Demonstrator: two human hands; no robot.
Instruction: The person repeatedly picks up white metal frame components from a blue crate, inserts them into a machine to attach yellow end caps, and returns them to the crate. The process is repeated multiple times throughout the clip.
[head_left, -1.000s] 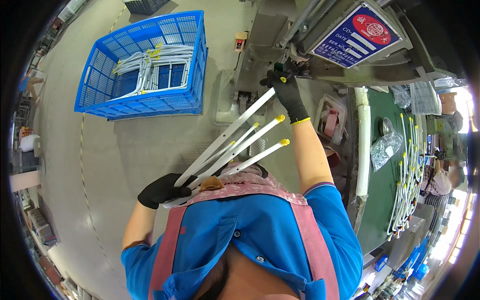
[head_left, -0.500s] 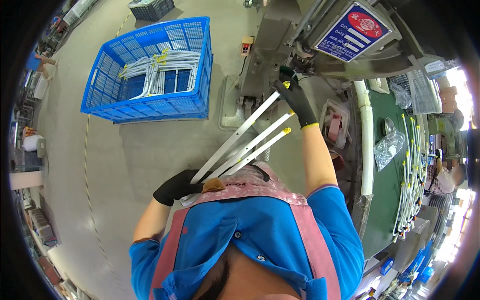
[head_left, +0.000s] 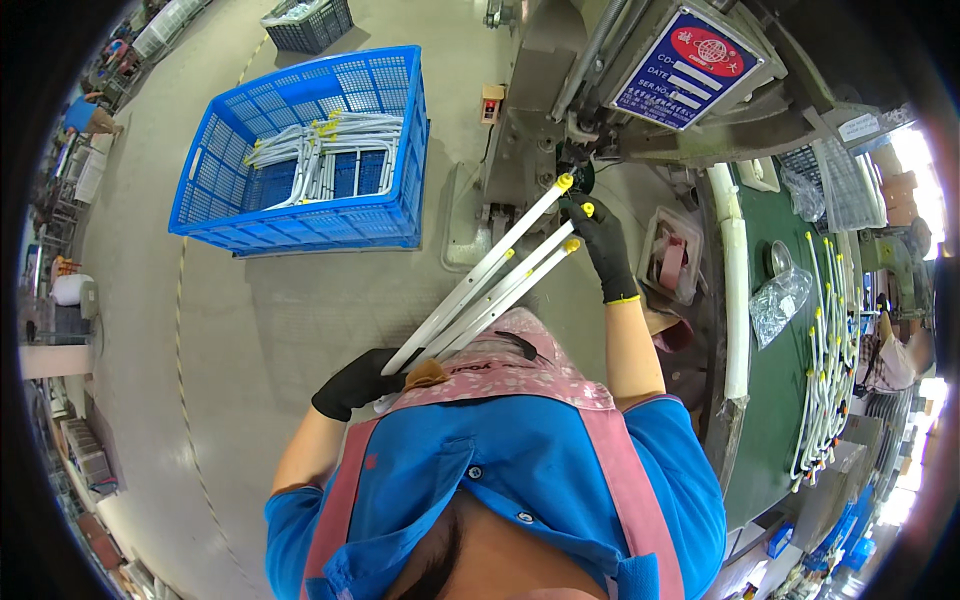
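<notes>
Here the left hand point(head_left: 352, 383), in a black glove, is closed around the near ends of 3 long white plastic tubes with yellow end caps point(head_left: 490, 283). Their long axis runs up and away to the right hand point(head_left: 598, 232), also gloved, whose fingers curl about the far tips, just beside the grey metal machine point(head_left: 560, 110). Beyond the left hand sits a blue plastic crate point(head_left: 300, 215).
</notes>
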